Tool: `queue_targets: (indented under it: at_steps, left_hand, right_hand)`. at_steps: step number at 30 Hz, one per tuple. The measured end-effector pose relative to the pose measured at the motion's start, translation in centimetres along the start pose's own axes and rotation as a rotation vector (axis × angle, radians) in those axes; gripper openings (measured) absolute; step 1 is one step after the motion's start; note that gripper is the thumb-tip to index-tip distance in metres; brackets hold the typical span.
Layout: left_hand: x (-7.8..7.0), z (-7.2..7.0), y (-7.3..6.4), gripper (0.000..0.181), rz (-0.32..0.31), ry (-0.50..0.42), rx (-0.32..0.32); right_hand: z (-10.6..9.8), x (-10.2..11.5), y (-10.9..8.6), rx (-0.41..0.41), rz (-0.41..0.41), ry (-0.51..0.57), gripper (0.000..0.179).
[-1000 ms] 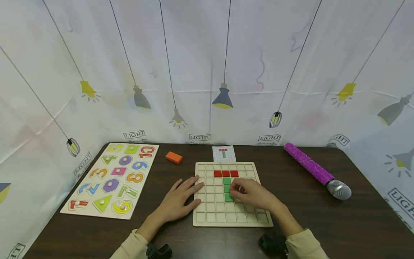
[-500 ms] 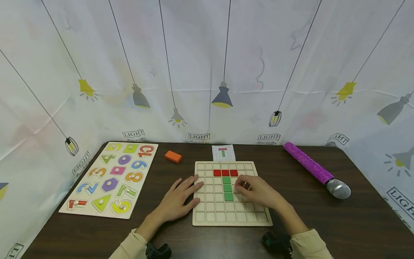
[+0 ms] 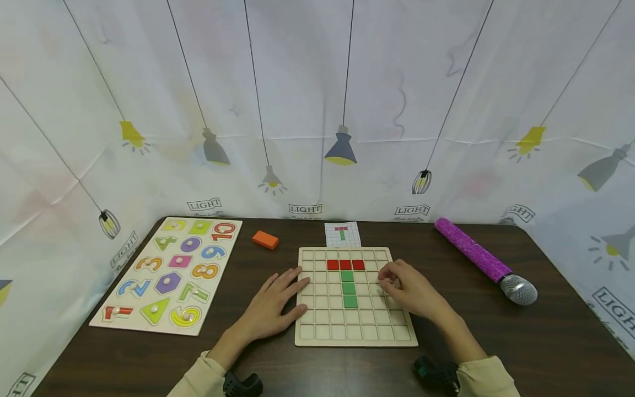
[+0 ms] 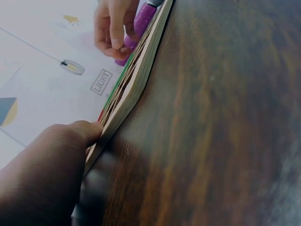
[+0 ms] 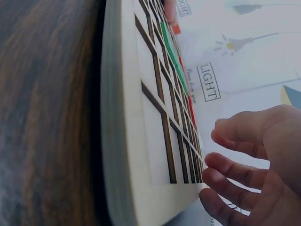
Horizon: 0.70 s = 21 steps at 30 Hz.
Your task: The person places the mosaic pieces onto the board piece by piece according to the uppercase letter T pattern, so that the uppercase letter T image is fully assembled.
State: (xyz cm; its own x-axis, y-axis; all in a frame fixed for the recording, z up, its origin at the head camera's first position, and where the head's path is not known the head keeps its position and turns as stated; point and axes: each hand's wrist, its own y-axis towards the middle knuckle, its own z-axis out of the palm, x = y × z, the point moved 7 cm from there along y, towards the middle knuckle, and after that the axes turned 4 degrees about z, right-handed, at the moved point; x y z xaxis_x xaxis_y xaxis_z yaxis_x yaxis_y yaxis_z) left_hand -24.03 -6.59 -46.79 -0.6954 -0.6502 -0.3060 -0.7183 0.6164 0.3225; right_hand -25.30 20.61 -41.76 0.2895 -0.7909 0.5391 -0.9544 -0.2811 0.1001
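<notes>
A wooden grid board (image 3: 317, 333) lies flat on the table. Set in its cells are three red tiles (image 3: 345, 265) in a row and three green tiles (image 3: 349, 288) in a column below the middle red one, together a T. My left hand (image 3: 272, 304) rests at the board's left edge, fingers spread; its thumb (image 4: 87, 132) touches the rim in the left wrist view. Over the board's right side hovers my right hand (image 3: 409, 288), fingers loosely bent. The right wrist view shows nothing between its thumb and fingers (image 5: 235, 172).
A card (image 3: 343, 235) with a printed T pattern lies behind the board. An orange block (image 3: 265, 240) is at its back left. Farther left lies a number-and-shape puzzle board (image 3: 168, 270). On the right is a purple glittery microphone (image 3: 476, 253).
My right hand has lifted off the green tiles and moved right to the board's right side, uncovering the column. My left hand has stayed nearly still.
</notes>
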Motion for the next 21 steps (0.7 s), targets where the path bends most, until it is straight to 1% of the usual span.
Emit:
queue_targets:
  at_steps: [7, 15, 21]
  left_hand:
    - [0.0, -0.2, -0.1, 0.054, -0.010, -0.006, 0.016]
    - [0.0, -0.3, -0.1, 0.055, -0.009, -0.032, 0.011]
    - [0.2, -0.2, -0.1, 0.054, -0.009, -0.069, -0.010]
  right_hand:
    - [0.0, 0.0, -0.4, 0.029, 0.018, 0.018, 0.005]
    - [0.1, -0.3, -0.5, 0.055, -0.009, 0.033, 0.006]
    - [-0.3, -1.1, -1.0, 0.036, -0.010, 0.020, 0.009]
